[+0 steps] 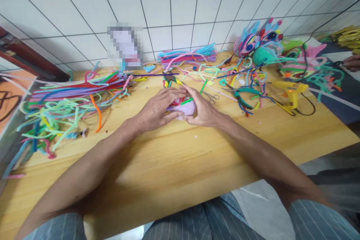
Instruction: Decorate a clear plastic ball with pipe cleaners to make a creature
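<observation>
Both my hands meet at the middle of the wooden table. My left hand and my right hand are closed around a small lilac pipe-cleaner piece with red and green strands showing at its top. The fingers of both hands wrap over it and hide most of it. A purple pipe cleaner lies just beyond my hands.
Heaps of coloured pipe cleaners lie at the left and along the tiled wall. Scissors, pliers and a yellow glue gun lie to the right. Finished colourful figures stand at the back right. Another person's hand shows at the right edge.
</observation>
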`<action>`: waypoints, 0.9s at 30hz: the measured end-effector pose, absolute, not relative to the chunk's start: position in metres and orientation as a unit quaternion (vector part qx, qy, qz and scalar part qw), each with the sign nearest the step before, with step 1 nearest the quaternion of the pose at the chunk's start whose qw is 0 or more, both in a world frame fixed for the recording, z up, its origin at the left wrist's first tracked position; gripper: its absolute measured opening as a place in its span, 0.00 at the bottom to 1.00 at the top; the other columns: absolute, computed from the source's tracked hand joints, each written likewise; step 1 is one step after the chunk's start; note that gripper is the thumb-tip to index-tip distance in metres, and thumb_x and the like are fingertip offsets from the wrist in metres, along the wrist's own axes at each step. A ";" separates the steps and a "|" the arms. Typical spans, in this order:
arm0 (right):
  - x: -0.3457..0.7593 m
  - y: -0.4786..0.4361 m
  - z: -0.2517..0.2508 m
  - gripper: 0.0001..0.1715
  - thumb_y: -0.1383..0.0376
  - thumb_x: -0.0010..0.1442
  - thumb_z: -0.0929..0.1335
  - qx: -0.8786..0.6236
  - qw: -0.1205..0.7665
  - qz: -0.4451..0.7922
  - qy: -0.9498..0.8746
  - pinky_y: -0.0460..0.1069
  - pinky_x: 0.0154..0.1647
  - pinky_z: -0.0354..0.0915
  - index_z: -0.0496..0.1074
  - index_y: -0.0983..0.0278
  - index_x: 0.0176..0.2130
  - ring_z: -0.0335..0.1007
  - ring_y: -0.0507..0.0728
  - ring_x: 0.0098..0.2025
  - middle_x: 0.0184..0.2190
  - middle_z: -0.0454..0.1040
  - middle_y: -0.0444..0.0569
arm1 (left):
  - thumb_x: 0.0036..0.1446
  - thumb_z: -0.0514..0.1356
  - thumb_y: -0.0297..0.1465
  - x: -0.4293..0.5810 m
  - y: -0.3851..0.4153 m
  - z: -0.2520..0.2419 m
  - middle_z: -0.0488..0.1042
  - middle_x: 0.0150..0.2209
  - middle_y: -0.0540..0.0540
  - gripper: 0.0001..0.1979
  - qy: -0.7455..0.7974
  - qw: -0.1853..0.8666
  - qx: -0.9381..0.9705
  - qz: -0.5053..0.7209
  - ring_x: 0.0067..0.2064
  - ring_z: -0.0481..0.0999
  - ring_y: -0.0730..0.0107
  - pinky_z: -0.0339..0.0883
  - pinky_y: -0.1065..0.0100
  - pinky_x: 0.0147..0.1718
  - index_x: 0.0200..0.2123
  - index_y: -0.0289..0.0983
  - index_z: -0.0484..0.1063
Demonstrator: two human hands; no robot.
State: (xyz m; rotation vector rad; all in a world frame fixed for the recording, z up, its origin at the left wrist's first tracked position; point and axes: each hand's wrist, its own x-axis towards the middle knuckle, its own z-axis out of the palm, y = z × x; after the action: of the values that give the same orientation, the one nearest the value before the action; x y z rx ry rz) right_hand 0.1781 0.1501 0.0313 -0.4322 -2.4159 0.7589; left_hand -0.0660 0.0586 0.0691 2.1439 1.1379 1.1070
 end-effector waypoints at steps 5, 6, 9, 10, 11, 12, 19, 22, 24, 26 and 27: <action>0.186 0.155 0.047 0.67 0.48 0.63 0.81 -0.193 0.251 0.269 -0.910 0.73 0.84 0.61 0.52 0.60 0.85 0.57 0.74 0.86 0.84 0.59 0.66 | 0.71 0.72 0.46 -0.069 0.060 0.061 0.82 0.69 0.35 0.23 0.408 0.190 0.804 0.388 0.73 0.79 0.41 0.65 0.35 0.77 0.63 0.45 0.81; 0.191 0.157 0.052 0.65 0.46 0.64 0.81 -0.210 0.251 0.263 -0.908 0.73 0.85 0.61 0.55 0.59 0.84 0.57 0.74 0.86 0.84 0.60 0.64 | 0.71 0.71 0.46 -0.070 0.060 0.059 0.82 0.70 0.36 0.23 0.412 0.177 0.807 0.384 0.73 0.78 0.41 0.66 0.35 0.77 0.63 0.45 0.80; 0.218 0.167 0.068 0.50 0.43 0.69 0.78 -0.264 0.270 0.246 -0.893 0.73 0.80 0.66 0.67 0.53 0.79 0.66 0.72 0.81 0.80 0.69 0.58 | 0.72 0.70 0.47 -0.072 0.062 0.052 0.82 0.70 0.38 0.24 0.411 0.146 0.815 0.381 0.73 0.78 0.41 0.68 0.36 0.76 0.65 0.47 0.79; 0.232 0.171 0.072 0.44 0.43 0.70 0.77 -0.286 0.280 0.238 -0.885 0.73 0.78 0.70 0.71 0.52 0.76 0.71 0.72 0.78 0.77 0.73 0.57 | 0.72 0.70 0.47 -0.072 0.062 0.050 0.82 0.70 0.39 0.24 0.411 0.139 0.817 0.381 0.73 0.79 0.40 0.68 0.36 0.76 0.66 0.48 0.78; 0.249 0.175 0.076 0.38 0.44 0.71 0.77 -0.313 0.291 0.227 -0.875 0.71 0.74 0.73 0.76 0.52 0.72 0.76 0.71 0.73 0.74 0.78 0.56 | 0.71 0.70 0.48 -0.073 0.063 0.049 0.82 0.70 0.39 0.25 0.411 0.133 0.818 0.380 0.72 0.79 0.40 0.69 0.37 0.75 0.66 0.48 0.78; 0.268 0.180 0.078 0.33 0.45 0.70 0.76 -0.350 0.304 0.212 -0.860 0.70 0.71 0.75 0.80 0.53 0.68 0.80 0.70 0.69 0.69 0.82 0.55 | 0.71 0.70 0.48 -0.073 0.063 0.048 0.82 0.70 0.39 0.25 0.411 0.125 0.819 0.380 0.72 0.80 0.40 0.71 0.37 0.74 0.67 0.48 0.78; 0.410 0.190 0.063 0.15 0.51 0.61 0.75 -0.679 0.378 0.108 -0.620 0.61 0.52 0.77 0.82 0.60 0.35 0.83 0.65 0.42 0.36 0.86 0.54 | 0.77 0.67 0.41 -0.068 0.060 0.049 0.82 0.69 0.42 0.27 0.406 0.025 0.838 0.364 0.69 0.82 0.49 0.74 0.43 0.69 0.74 0.52 0.67; 0.439 0.185 0.046 0.17 0.49 0.58 0.75 -0.724 0.400 0.077 -0.557 0.61 0.49 0.75 0.77 0.59 0.34 0.79 0.64 0.40 0.34 0.83 0.52 | 0.78 0.66 0.42 -0.066 0.059 0.051 0.83 0.68 0.42 0.27 0.400 0.018 0.839 0.369 0.68 0.82 0.50 0.75 0.43 0.68 0.74 0.51 0.66; 0.448 0.186 0.035 0.21 0.46 0.58 0.75 -0.721 0.398 0.061 -0.564 0.62 0.52 0.75 0.77 0.59 0.38 0.78 0.64 0.41 0.37 0.83 0.53 | 0.77 0.66 0.43 -0.066 0.059 0.051 0.83 0.68 0.42 0.28 0.397 0.020 0.839 0.371 0.68 0.82 0.49 0.75 0.42 0.68 0.75 0.51 0.66; 0.455 0.193 0.027 0.24 0.43 0.59 0.75 -0.717 0.392 0.029 -0.576 0.65 0.57 0.75 0.76 0.59 0.41 0.78 0.65 0.45 0.41 0.83 0.55 | 0.78 0.66 0.43 -0.067 0.060 0.051 0.82 0.69 0.42 0.28 0.404 0.022 0.839 0.364 0.69 0.82 0.50 0.75 0.42 0.68 0.75 0.52 0.65; 0.459 0.198 0.025 0.26 0.42 0.59 0.74 -0.714 0.390 0.012 -0.582 0.68 0.60 0.74 0.76 0.60 0.43 0.79 0.67 0.47 0.43 0.83 0.57 | 0.78 0.66 0.42 -0.067 0.060 0.050 0.82 0.69 0.42 0.28 0.407 0.023 0.838 0.362 0.69 0.81 0.50 0.75 0.43 0.68 0.76 0.52 0.65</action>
State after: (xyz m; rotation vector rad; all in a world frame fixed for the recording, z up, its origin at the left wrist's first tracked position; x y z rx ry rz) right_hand 0.4588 0.1980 0.0252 -1.8143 -1.4796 0.0299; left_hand -0.0673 0.0598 0.0504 2.5962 1.2593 1.1209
